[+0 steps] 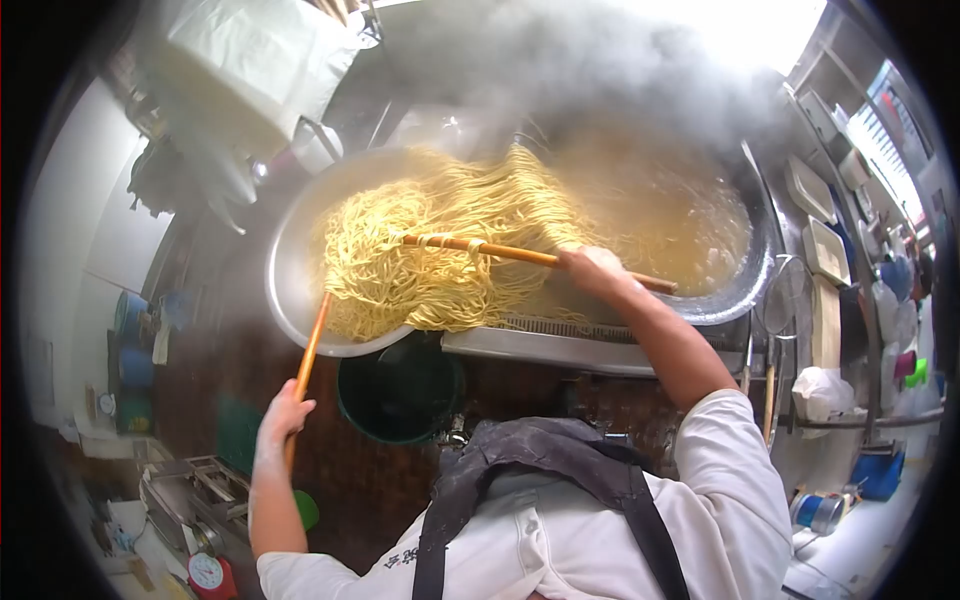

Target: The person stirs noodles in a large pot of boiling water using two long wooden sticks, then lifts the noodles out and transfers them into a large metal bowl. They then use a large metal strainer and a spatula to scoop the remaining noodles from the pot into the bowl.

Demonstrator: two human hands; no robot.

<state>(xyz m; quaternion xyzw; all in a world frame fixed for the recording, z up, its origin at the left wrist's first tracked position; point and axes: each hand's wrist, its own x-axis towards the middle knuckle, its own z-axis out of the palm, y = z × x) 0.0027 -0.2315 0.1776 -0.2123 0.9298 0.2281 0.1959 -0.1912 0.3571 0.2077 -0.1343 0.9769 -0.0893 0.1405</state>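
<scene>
Guiding noodles [375, 215] between left bowl [284, 312] and right vat [722, 314], left hand [284, 411] and right hand [594, 271] are gripping a near stick [312, 345] and a far stick [522, 254]; the next move is seemingly calling for even support.

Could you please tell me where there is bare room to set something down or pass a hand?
Brown floor shows bare between the left forearm, bucket and apron, and more narrowly between the apron and metal ledge. It is crowded at the basin, with noodles and wooden sticks, and at far right, with trays, strainer and white bag.
</scene>
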